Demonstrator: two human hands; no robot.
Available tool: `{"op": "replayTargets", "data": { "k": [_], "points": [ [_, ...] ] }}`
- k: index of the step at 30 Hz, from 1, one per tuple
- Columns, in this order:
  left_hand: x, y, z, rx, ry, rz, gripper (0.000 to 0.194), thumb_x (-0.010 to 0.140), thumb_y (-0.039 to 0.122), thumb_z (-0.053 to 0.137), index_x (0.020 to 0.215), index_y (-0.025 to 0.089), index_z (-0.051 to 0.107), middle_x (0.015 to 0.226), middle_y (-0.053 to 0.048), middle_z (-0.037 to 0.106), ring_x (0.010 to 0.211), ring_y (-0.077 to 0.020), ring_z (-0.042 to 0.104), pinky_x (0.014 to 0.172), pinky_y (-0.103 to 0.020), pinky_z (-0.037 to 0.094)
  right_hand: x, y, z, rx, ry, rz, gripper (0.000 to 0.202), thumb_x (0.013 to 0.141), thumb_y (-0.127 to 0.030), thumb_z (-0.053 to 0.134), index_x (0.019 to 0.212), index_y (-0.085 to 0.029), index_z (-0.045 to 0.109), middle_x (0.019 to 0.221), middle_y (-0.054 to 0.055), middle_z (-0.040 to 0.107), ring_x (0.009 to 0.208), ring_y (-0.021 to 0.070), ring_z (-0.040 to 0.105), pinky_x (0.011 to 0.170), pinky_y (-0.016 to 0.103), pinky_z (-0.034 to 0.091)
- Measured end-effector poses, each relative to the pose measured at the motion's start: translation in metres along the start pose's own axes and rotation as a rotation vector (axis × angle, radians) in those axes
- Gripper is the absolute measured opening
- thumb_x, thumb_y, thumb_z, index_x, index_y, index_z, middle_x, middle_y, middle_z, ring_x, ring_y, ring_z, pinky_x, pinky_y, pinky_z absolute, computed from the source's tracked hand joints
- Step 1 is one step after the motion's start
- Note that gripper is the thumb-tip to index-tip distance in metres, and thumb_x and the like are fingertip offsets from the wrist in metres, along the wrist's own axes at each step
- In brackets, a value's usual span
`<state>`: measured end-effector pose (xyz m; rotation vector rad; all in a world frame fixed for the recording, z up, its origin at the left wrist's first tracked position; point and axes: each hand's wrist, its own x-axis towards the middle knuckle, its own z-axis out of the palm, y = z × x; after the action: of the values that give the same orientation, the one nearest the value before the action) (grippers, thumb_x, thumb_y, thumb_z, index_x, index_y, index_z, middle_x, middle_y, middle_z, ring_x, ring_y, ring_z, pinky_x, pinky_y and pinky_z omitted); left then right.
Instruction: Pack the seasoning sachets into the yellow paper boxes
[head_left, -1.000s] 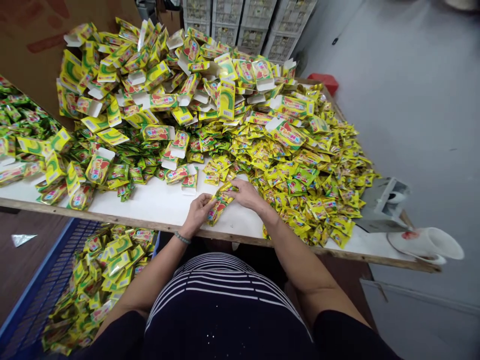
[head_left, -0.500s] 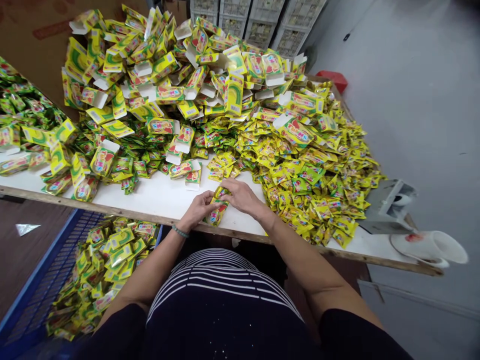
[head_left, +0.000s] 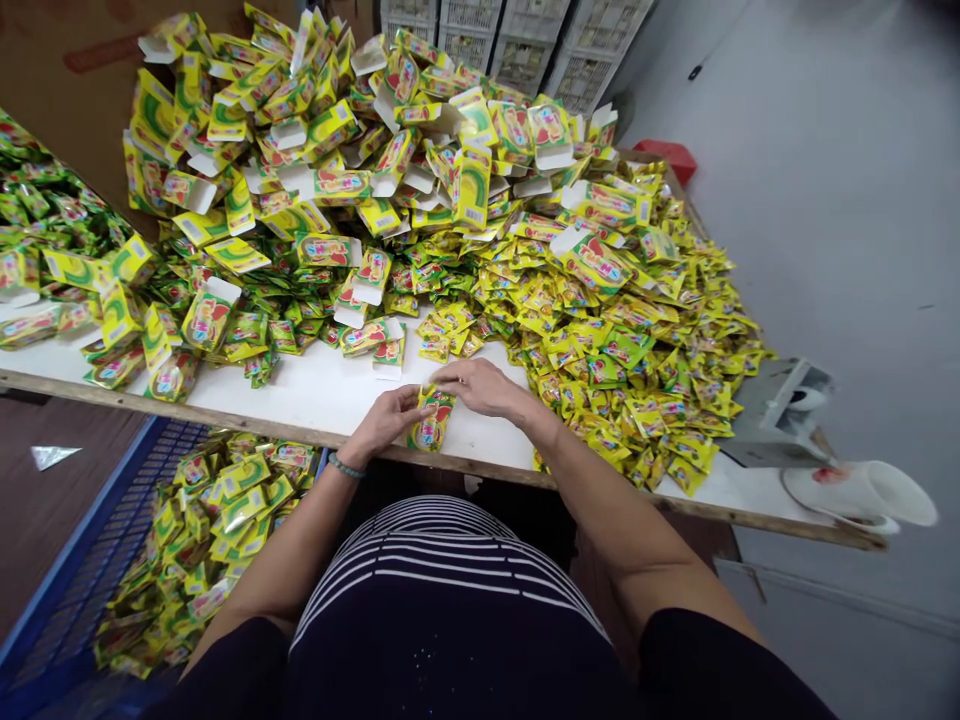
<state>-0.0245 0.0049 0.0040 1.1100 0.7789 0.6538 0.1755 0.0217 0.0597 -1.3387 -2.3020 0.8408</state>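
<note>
My right hand (head_left: pixel 481 386) has shifted toward the top of the small carton (head_left: pixel 432 428), baring more printed face (its pinch I can't judge); my left hand (head_left: pixel 385 422) grasps the side, apparently steadying it near the front edge of the table (head_left: pixel 486 436).

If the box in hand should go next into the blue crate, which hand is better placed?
Probably the left hand: it holds the box at its left side and is nearer the crate. The right hand is at the box's top end, farther from the crate.
</note>
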Motion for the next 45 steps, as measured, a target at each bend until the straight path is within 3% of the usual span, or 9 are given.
{"op": "replayTargets", "data": {
  "k": [7,11,14,19,27,32,35,39,45],
  "points": [
    [0.003,-0.002,0.001,0.033,0.047,0.029,0.049,0.068,0.043,0.081,0.105,0.013,0.069,0.105,-0.01,0.075,0.1,-0.0247,0.069,0.096,-0.038,0.05,0.002,-0.018,0.018,-0.251,-0.151,-0.012,0.021,0.092,-0.019,0.052,0.086,-0.019,0.072,0.08,0.005,0.074,0.072,0.017,0.063,0.076,0.029,0.034],
    [-0.004,-0.003,-0.002,-0.023,0.046,0.008,0.05,0.072,0.044,0.077,0.109,0.013,0.065,0.104,-0.01,0.075,0.097,-0.0237,0.069,0.093,-0.039,0.051,-0.008,-0.008,0.031,-0.038,0.24,0.076,0.022,0.097,-0.028,0.05,0.099,-0.02,0.071,0.095,0.006,0.073,0.089,0.0184,0.064,0.086,0.032,0.04],
    [-0.01,-0.007,-0.006,-0.021,0.163,0.028,0.058,0.071,0.041,0.08,0.117,0.015,0.055,0.093,-0.006,0.075,0.089,-0.0202,0.07,0.085,-0.034,0.053,-0.02,0.005,0.049,0.112,0.466,0.102,0.017,0.09,-0.033,0.062,0.096,-0.022,0.073,0.103,0.008,0.07,0.101,0.0224,0.061,0.094,0.037,0.044],
    [-0.014,-0.017,-0.007,0.12,0.312,0.13,0.064,0.073,0.038,0.078,0.123,0.022,0.041,0.079,0.003,0.069,0.072,-0.0139,0.068,0.073,-0.026,0.051,-0.032,0.014,0.079,0.536,0.443,0.195,0.035,0.084,-0.039,0.067,0.113,-0.02,0.069,0.103,0.007,0.071,0.087,0.0181,0.066,0.081,0.032,0.053],
    [-0.02,-0.018,0.005,0.308,0.344,0.231,0.052,0.083,0.039,0.068,0.123,0.023,0.039,0.087,-0.001,0.069,0.074,-0.014,0.067,0.07,-0.024,0.05,-0.029,0.013,0.065,0.401,0.295,0.186,0.022,0.082,-0.04,0.066,0.082,-0.018,0.071,0.074,0.001,0.069,0.069,0.0147,0.06,0.068,0.026,0.047],
    [-0.018,-0.016,0.004,0.44,0.277,0.238,0.03,0.087,0.04,0.062,0.108,0.021,0.053,0.083,0.0,0.067,0.076,-0.0142,0.065,0.072,-0.025,0.049,-0.028,0.015,0.064,0.387,0.368,0.245,0.057,0.078,-0.032,0.073,0.132,-0.021,0.058,0.092,0.001,0.072,0.073,0.0148,0.063,0.075,0.03,0.052],
    [-0.016,-0.015,0.003,0.389,0.269,0.206,0.03,0.085,0.04,0.064,0.104,0.022,0.049,0.081,0.001,0.067,0.074,-0.0137,0.064,0.07,-0.024,0.048,-0.028,0.013,0.055,0.309,0.371,0.16,0.033,0.082,-0.032,0.07,0.115,-0.024,0.071,0.106,0.006,0.074,0.091,0.0185,0.067,0.088,0.034,0.052],
    [-0.014,-0.015,0.006,0.235,0.244,0.164,0.042,0.082,0.041,0.068,0.106,0.024,0.037,0.082,0.001,0.069,0.072,-0.0137,0.065,0.068,-0.024,0.048,-0.028,0.006,0.04,0.269,0.313,0.056,0.015,0.088,-0.03,0.065,0.083,-0.023,0.077,0.092,0.005,0.077,0.093,0.0194,0.068,0.089,0.033,0.05],
    [-0.013,-0.014,0.009,0.177,0.236,0.143,0.047,0.08,0.042,0.071,0.106,0.023,0.037,0.082,0.0,0.071,0.073,-0.0146,0.067,0.068,-0.024,0.049,-0.019,0.004,0.036,0.255,0.24,0.193,0.01,0.081,-0.027,0.072,0.086,-0.02,0.078,0.081,0.003,0.077,0.074,0.017,0.067,0.071,0.027,0.048]
  ]
}}
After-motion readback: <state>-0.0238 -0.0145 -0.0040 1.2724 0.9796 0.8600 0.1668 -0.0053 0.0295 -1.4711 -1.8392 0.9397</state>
